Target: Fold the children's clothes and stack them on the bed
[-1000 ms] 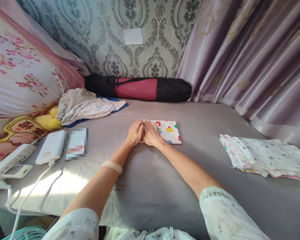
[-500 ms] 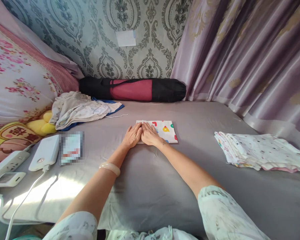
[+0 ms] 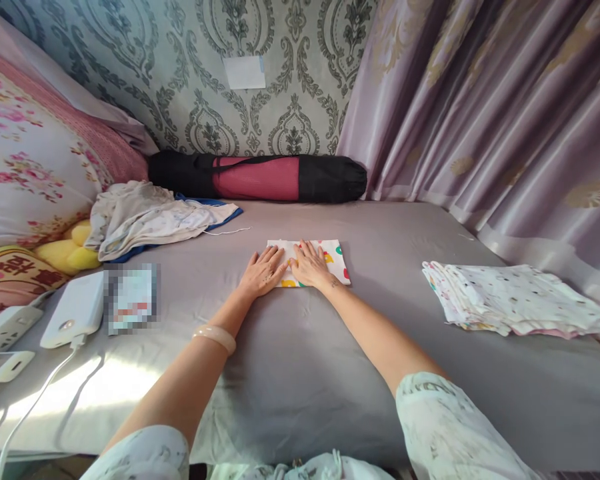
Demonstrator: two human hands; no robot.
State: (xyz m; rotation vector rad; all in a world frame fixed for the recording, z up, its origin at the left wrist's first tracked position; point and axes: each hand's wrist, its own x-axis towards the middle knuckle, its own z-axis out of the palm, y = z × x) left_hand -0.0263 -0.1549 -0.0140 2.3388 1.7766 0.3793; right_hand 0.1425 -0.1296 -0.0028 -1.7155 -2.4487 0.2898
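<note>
A small folded white cloth point(image 3: 336, 258) printed with coloured shapes lies on the grey bed sheet point(image 3: 300, 360). My left hand point(image 3: 263, 272) rests flat on its left edge, fingers stretched out. My right hand point(image 3: 310, 264) lies flat on the cloth's middle, fingers spread. A pale bangle sits on my left wrist. Neither hand holds anything.
A stack of folded printed cloths point(image 3: 510, 299) lies at the right near the purple curtain point(image 3: 505, 113). A black and red rolled bag point(image 3: 260, 177) lies against the wall. Crumpled clothes point(image 3: 150, 217), a yellow plush, a power bank point(image 3: 73, 317) with cable and a power strip sit at the left.
My hands, pressed together side by side on the cloth's left end, have moved slightly apart; the right hand has slid rightwards over the cloth. The camera has shifted a little to the right.
</note>
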